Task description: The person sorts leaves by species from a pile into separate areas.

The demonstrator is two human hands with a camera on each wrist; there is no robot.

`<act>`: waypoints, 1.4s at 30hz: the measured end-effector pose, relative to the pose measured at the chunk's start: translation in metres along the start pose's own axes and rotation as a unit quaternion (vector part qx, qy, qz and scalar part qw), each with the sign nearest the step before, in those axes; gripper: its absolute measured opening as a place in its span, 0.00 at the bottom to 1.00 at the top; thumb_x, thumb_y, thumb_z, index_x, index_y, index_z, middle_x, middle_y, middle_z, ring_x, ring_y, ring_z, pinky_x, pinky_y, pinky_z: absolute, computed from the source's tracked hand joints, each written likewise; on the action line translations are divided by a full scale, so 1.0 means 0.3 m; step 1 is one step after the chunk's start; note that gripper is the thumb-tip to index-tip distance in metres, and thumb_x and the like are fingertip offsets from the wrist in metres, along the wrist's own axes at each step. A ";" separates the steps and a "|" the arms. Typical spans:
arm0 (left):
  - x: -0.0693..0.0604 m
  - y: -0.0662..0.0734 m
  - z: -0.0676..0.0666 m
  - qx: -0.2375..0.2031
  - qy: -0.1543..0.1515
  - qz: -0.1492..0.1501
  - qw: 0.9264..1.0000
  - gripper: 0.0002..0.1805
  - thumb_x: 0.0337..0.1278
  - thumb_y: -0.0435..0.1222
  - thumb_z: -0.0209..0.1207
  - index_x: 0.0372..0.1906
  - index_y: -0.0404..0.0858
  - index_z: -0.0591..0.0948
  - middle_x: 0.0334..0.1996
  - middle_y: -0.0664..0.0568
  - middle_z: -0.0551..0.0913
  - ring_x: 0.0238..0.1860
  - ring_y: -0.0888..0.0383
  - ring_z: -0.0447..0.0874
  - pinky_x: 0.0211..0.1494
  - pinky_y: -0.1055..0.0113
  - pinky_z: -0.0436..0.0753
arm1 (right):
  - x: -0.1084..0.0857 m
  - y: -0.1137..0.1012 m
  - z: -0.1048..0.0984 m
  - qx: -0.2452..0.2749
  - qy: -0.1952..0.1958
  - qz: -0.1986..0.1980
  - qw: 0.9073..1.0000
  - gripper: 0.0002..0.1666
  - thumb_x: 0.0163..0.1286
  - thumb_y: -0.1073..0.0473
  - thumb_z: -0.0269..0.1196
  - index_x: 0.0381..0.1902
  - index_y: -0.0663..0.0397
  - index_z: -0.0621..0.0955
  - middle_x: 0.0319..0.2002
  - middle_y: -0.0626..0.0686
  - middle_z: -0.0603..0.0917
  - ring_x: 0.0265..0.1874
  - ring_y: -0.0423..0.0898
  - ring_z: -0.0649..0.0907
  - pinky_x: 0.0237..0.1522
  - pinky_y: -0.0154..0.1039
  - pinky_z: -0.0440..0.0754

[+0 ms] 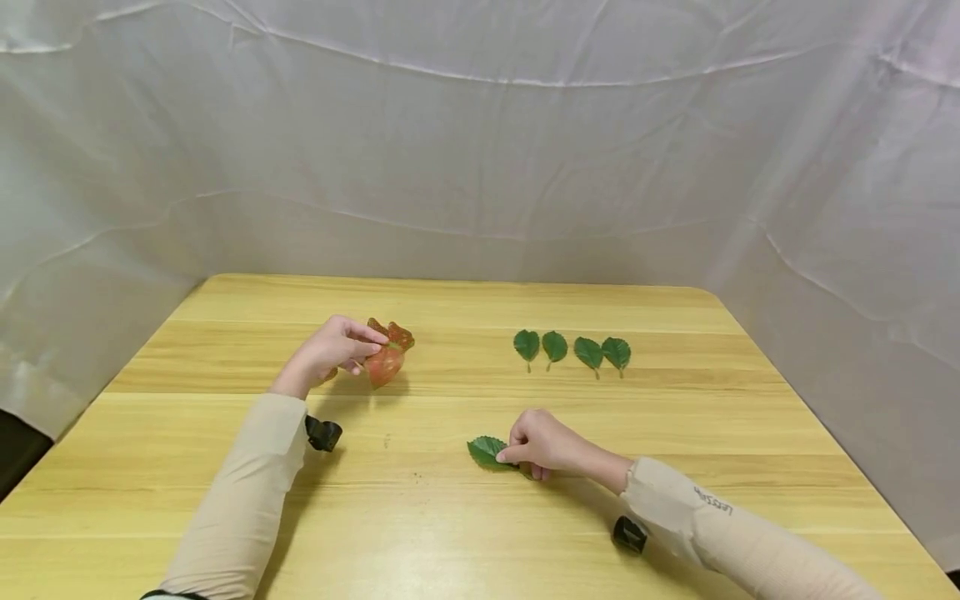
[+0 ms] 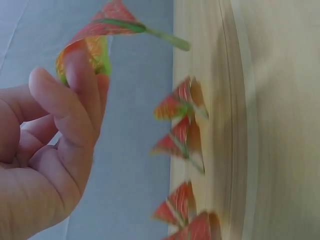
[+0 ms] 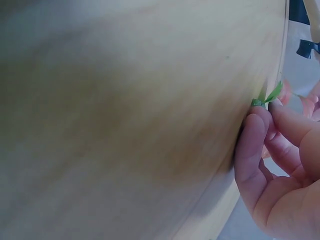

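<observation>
My left hand (image 1: pixel 333 350) pinches a red leaf (image 1: pixel 385 365) with a green stem, held above the table at the left. In the left wrist view this red leaf (image 2: pixel 112 22) curls over the fingertips, and its underside looks yellow-green. Several more red leaves (image 1: pixel 401 336) lie just beyond that hand, partly covered by it. Nearer the front, my right hand (image 1: pixel 551 442) pinches a green leaf (image 1: pixel 486 451) by its stem end, low over the tabletop. From the right wrist only a small part of this green leaf (image 3: pixel 274 93) shows past the fingertips.
Several green leaves (image 1: pixel 555 346) lie in a row at the back right, stems toward me. The wooden table (image 1: pixel 420 533) ends at a pale cloth (image 1: pixel 480 167) hung behind and on both sides. Black wrist cameras (image 1: pixel 628 534) jut below each sleeve.
</observation>
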State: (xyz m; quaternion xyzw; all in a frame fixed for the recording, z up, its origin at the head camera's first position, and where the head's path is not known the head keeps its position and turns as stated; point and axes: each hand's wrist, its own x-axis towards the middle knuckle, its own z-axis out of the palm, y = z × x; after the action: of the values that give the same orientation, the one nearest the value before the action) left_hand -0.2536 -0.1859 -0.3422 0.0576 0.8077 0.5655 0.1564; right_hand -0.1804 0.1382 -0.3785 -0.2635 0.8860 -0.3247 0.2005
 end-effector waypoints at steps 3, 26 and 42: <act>-0.009 -0.012 -0.026 0.014 -0.007 -0.011 1.000 0.15 0.58 0.26 0.51 0.49 0.22 0.74 0.27 0.49 0.76 0.15 0.64 0.65 0.19 0.71 0.73 | 0.001 -0.004 0.001 -0.001 0.001 0.002 1.000 0.20 0.58 0.61 0.63 0.09 0.61 0.74 0.10 0.51 0.74 0.04 0.39 0.71 0.09 0.36 0.74; -0.031 -0.064 -0.101 0.103 -0.019 -0.073 0.992 0.13 0.58 0.27 0.52 0.44 0.21 0.75 0.21 0.53 0.78 0.17 0.63 0.71 0.22 0.71 0.75 | 0.003 -0.014 0.004 -0.018 0.005 0.020 1.000 0.13 0.54 0.63 0.66 0.26 0.58 0.71 0.16 0.50 0.72 0.07 0.40 0.71 0.09 0.34 0.72; -0.034 -0.043 -0.065 0.250 0.109 0.022 0.962 0.16 0.60 0.36 0.51 0.44 0.27 0.78 0.42 0.36 0.78 0.42 0.44 0.75 0.46 0.52 0.73 | 0.004 -0.008 0.003 -0.007 -0.002 0.002 1.000 0.16 0.55 0.65 0.65 0.36 0.60 0.69 0.15 0.49 0.71 0.07 0.40 0.71 0.09 0.33 0.71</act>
State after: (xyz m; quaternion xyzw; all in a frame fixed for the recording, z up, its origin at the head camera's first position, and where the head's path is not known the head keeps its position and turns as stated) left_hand -0.2489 -0.2107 -0.3461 0.0502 0.9340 0.3521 0.0353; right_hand -0.1799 0.1355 -0.3777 -0.2638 0.8883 -0.3176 0.2009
